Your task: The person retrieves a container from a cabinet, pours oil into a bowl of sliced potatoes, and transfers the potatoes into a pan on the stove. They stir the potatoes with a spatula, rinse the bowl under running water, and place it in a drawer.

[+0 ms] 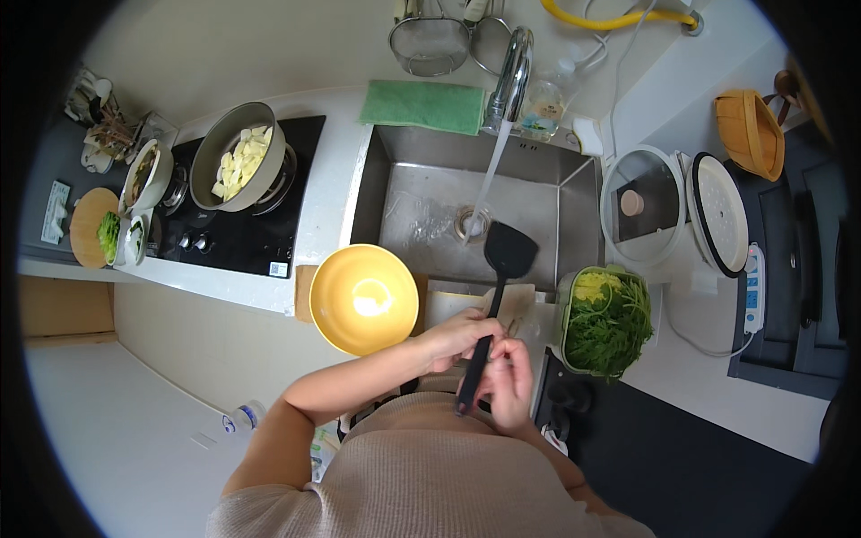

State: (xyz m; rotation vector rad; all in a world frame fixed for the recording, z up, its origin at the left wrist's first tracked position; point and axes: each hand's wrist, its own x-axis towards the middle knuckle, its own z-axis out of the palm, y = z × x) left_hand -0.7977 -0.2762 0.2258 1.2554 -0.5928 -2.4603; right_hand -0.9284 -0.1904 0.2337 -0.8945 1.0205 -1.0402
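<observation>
A black kitchen turner [509, 254] reaches over the front of the steel sink [430, 208], blade upward in the picture. My left hand [461, 341] is closed around its handle. Close beside the lower handle is my right hand [509, 383], slightly blurred with curled fingers; whether it grips the handle is unclear. Water runs from the chrome faucet [514, 74] to the drain [472, 222]. To the left of my left hand, a yellow bowl [363, 299] with nothing in it sits at the sink's front left corner.
Pale cut chunks fill part of a pan [262, 176] on the black gas stove [232, 245]. Leafy greens [605, 329] heap in a green basket [567, 302] right of the sink. A green cloth [424, 106] lies behind the sink. Further right are a glass lid [644, 205] and power strip [755, 289].
</observation>
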